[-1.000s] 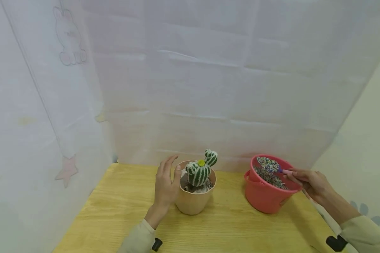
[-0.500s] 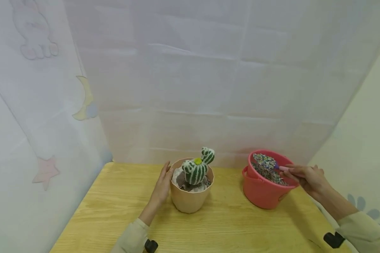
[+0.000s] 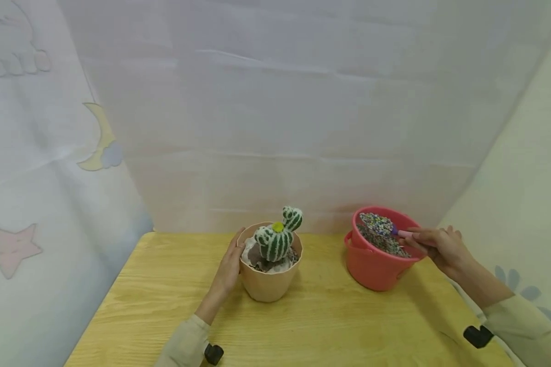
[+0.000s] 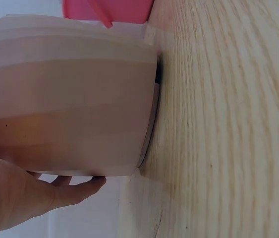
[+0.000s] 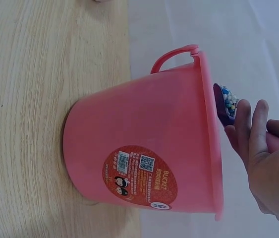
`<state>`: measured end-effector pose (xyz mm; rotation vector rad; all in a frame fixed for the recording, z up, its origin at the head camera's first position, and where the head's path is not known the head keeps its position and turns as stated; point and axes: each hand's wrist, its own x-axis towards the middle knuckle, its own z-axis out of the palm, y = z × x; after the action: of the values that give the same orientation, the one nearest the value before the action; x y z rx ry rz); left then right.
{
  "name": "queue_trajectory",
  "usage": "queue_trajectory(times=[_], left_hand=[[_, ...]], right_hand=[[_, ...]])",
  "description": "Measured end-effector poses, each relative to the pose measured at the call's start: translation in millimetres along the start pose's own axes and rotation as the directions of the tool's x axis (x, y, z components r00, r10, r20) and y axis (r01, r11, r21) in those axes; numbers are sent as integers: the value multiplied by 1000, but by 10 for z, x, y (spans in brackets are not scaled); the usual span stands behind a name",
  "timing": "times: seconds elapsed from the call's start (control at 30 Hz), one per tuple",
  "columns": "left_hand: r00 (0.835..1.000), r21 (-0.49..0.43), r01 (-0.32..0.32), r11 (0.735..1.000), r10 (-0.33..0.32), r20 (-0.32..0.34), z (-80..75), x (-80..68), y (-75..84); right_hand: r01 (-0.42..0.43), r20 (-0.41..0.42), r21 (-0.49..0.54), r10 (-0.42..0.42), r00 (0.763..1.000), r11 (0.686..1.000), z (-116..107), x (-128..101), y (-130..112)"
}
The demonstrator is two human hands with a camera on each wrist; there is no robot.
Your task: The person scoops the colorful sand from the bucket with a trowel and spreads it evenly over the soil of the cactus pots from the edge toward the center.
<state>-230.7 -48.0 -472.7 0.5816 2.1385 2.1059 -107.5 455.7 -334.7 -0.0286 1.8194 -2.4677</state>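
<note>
My left hand [image 3: 228, 267] rests against the left side of a beige flowerpot [image 3: 266, 286], with its fingers stretched along the wall near the rim. In the left wrist view, the fingertips [image 4: 97, 182] lie beside the pot's wall. A green-and-white striped cactus [image 3: 275, 245] with a yellow flower stands in the pot. My right hand [image 3: 443, 250] grips the pink handle of a small purple trowel [image 3: 395, 231]. Multicoloured pebbles [image 3: 375, 223] heap its blade, held level at the mouth of a pink bucket [image 3: 372, 270]. Greyish gravel [image 3: 385, 244] lies inside the bucket.
Pot and bucket stand apart on a light wooden table [image 3: 321, 331]. A pale sheet [image 3: 275, 127] hangs behind it. Moon [image 3: 101, 140] and star [image 3: 11, 250] pictures mark the left wall. The bucket's handle [image 5: 171, 55] hangs at its side.
My left hand has come in from beside the pot's rim to lie against its side. The loaded trowel stays over the bucket in my right hand. The head view has shifted.
</note>
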Motion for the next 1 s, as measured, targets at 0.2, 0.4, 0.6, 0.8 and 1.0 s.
queue_trajectory(times=[0.2,0.4,0.6,0.8,1.0], left_hand=[[1000,29,2,1000,-1,-10,3,-46,164],[999,70,-17,997,19,-38,-6,27,-24],[996,100,-59,993,65,-64,14,58,-148],[992,108,-84,991,93,-85,28,68,-155],[993,112,-74,991,84,-88,38,65,-143]], right_hand=[[32,-9,-10,-32,999,999,46,-37,-46],[13,-28,-4,-13,1000,1000,98,-84,-84],[15,-33,-48,-17,999,999,171,-115,-114],[30,-29,-89,-32,999,996,274,-139,-120],[24,-11,-36,-25,1000,999,371,-159,-120]])
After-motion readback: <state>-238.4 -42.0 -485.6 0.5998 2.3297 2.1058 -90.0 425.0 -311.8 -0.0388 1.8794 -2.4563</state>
